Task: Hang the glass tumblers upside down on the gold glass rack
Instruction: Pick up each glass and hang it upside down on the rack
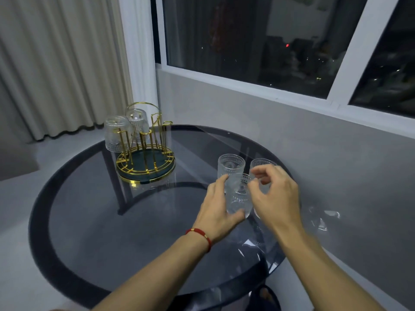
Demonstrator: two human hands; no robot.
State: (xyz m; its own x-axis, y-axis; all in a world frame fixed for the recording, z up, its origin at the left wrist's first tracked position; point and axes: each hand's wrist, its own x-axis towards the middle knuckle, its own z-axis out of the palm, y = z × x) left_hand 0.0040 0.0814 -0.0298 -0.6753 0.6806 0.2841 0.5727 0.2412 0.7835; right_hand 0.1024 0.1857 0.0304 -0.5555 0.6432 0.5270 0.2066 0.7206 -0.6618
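Observation:
The gold glass rack [146, 163] stands at the far left of the round table, with two glass tumblers [116, 136] [137, 122] hung upside down on its left pegs. Three upright tumblers stand close together at the right: one at the back left [231, 168], one at the back right [261, 163], and a nearer one [239, 196] between my hands. My left hand [219, 206] wraps its thumb and fingers around the nearer tumbler. My right hand [274, 194] hovers beside it with fingers curled and apart, holding nothing.
The dark glass table [112, 232] is round, and its right edge lies close to the grey wall under a window. Curtains hang behind the rack. Several rack pegs on the right side are bare.

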